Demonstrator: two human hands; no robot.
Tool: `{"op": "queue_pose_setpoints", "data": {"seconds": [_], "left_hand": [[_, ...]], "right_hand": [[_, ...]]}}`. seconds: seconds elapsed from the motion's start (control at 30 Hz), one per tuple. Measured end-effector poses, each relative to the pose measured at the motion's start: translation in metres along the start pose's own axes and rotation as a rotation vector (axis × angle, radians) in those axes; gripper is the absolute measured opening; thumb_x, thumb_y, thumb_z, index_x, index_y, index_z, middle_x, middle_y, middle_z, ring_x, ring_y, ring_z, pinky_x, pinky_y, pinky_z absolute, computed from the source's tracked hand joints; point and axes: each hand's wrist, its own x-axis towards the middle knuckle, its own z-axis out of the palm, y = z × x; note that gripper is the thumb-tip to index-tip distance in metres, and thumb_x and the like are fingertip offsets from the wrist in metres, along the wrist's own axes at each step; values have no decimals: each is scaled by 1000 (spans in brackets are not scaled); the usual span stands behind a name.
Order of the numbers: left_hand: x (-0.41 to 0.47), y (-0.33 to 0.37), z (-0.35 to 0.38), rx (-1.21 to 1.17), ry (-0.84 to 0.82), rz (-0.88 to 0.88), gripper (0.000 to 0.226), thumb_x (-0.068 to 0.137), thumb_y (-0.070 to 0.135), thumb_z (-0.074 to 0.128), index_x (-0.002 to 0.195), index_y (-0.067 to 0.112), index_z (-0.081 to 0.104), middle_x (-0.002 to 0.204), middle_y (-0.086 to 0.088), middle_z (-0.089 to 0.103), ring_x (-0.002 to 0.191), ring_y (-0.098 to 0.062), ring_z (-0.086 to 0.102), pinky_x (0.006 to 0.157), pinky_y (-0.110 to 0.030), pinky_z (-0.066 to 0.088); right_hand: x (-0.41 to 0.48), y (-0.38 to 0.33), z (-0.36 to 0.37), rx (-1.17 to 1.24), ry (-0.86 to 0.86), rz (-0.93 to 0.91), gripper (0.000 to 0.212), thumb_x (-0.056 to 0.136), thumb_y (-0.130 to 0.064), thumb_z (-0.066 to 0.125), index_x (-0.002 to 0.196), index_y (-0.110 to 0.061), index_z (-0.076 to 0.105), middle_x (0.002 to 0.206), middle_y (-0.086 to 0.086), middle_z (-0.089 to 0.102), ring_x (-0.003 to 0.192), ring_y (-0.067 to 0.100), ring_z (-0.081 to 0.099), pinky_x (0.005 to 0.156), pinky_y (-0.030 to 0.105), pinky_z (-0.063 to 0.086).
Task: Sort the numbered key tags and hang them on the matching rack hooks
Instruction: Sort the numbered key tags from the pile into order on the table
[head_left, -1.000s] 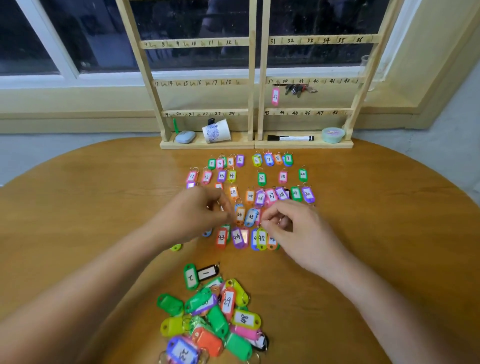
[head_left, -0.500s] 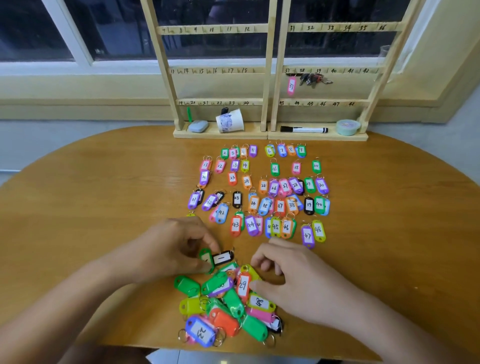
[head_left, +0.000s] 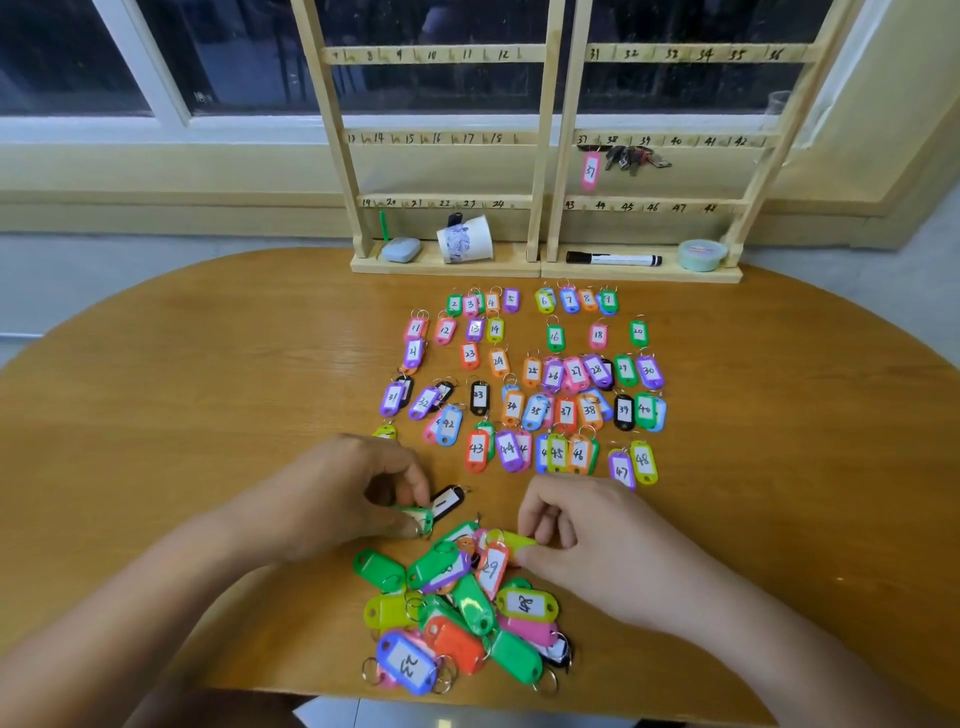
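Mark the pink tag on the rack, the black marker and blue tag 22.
pink tag (head_left: 590, 171): head view, on its white label.
black marker (head_left: 613, 258): head view, middle of its barrel.
blue tag 22 (head_left: 407, 662): head view, on its white label.

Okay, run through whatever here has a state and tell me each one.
Left hand, pinching green tag.
Right hand, pinching yellow tag.
Tag 37, hanging on the rack.
Keys, hanging beside it.
Paper cup, tipped on its side.
Marker, lying flat.
Sorted tags, laid in rows.
Unsorted tags, heaped.
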Motion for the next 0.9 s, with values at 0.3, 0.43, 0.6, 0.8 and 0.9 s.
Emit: {"op": "queue_pose_setpoints", "data": {"seconds": [0.3, 0.43, 0.6, 0.8, 0.9], "left_hand": [[2, 8, -15, -385, 35, -108, 16, 85, 33, 91, 94, 25, 80, 84, -3, 78, 70, -11, 64, 71, -29, 51], [13, 16, -14, -655, 144, -147, 17, 86, 27, 86, 90, 11, 79, 85, -13, 77, 69, -18, 66, 64, -28, 52], [36, 18, -13, -753, 202, -172, 10, 95, 20, 79, 94, 10, 81, 79, -11, 73, 70, -18, 63, 63, -32, 44], [64, 25, -16, -806, 292, -139, 9, 100, 17, 73, 96, 11, 80, 81, -8, 70, 69, -18, 60, 59, -24, 46], [70, 26, -6, -824, 345, -144, 13, 100, 21, 74, 98, 9, 79, 74, -7, 68, 64, -15, 59, 56, -21, 47]], "right_hand": [[9, 5, -29, 160, -61, -12, 13, 91, -25, 80, 87, -29, 68, 73, -10, 61, 63, 1, 50, 62, 26, 45], [19, 2, -46, 241, -85, -34, 12, 97, -22, 76, 93, -27, 66, 75, -2, 73, 58, 14, 63, 60, 38, 51], [37, 0, -52, 350, -18, -64, 11, 98, -5, 67, 97, -16, 65, 83, 6, 79, 75, 23, 80, 66, 39, 56], [58, 14, -47, 458, 156, -126, 18, 100, 1, 64, 98, -15, 72, 87, 4, 78, 88, 18, 80, 71, 28, 58], [62, 24, -41, 516, 248, -167, 14, 100, 1, 67, 99, -12, 72, 89, 9, 75, 89, 22, 79, 74, 39, 63]]}}
